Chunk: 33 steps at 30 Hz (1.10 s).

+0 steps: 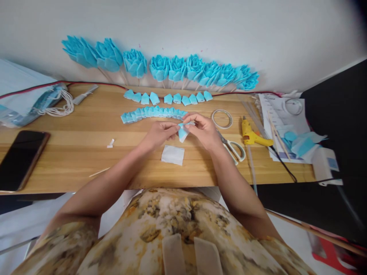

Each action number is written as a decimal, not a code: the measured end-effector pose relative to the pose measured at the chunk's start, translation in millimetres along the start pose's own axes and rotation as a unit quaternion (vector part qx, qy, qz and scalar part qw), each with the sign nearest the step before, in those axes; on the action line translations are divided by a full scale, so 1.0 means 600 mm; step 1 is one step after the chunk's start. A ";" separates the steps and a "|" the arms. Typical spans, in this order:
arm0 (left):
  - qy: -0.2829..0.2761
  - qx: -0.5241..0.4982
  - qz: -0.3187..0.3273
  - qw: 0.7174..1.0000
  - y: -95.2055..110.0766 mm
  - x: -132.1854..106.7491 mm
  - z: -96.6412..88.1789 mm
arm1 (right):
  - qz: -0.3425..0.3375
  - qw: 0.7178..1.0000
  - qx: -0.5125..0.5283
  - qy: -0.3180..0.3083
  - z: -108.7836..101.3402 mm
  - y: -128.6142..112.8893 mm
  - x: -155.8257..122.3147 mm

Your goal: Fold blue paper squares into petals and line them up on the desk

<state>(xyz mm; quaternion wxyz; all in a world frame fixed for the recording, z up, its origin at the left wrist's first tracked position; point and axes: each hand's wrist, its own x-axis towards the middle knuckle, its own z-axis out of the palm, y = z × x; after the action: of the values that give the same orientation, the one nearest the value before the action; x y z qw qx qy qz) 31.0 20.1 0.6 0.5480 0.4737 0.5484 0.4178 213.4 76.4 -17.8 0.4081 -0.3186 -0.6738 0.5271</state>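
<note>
Between my two hands is a small piece of blue and white fabric (183,133), partly folded, its lower corner pointing down. My left hand (163,133) pinches its left edge. On the other side my right hand (202,130) grips the upper right part with thumb and fingers. Just below lies a flat white fabric square (172,155) on the table. Beyond my hands runs a row of overlapping folded blue petals (153,112), and behind it a looser row of separate folded petals (145,98). The scissors (233,148) lie beside my right hand, their blades partly hidden by it.
Several blue fabric flowers (134,63) on sticks lean against the wall. To the right are a tape roll (221,119), a yellow glue gun (252,135) and papers (295,114) with scraps. A phone (23,160) and white cord (61,104) lie left. A thin stick (99,172) sits near the front.
</note>
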 end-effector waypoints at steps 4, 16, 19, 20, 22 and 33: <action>0.018 -0.054 -0.001 0.998 -0.012 0.007 -0.001 | -0.014 0.999 -0.029 -0.021 -0.004 -0.003 -0.002; 0.020 -0.073 0.028 0.997 -0.019 0.008 -0.001 | -0.016 0.995 -0.091 -0.037 -0.004 -0.012 -0.002; 0.042 -0.066 0.040 0.996 -0.018 0.008 0.000 | 0.000 0.997 -0.067 -0.037 -0.004 -0.014 -0.003; 0.053 -0.067 0.044 0.995 -0.017 0.008 0.000 | 0.011 0.998 -0.046 -0.033 -0.004 -0.013 -0.003; 0.070 -0.070 0.051 0.994 -0.017 0.010 0.000 | 0.039 0.999 0.000 -0.016 -0.006 -0.010 -0.003; 0.088 -0.047 0.075 0.992 -0.021 0.010 0.000 | 0.139 0.989 0.036 -0.025 0.009 -0.017 -0.002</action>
<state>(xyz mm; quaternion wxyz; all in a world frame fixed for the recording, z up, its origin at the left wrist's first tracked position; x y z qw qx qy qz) 30.4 23.6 -13.1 0.4865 0.4485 0.5372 0.5231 209.0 70.4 -9.0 0.3248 -0.3812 -0.6135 0.6105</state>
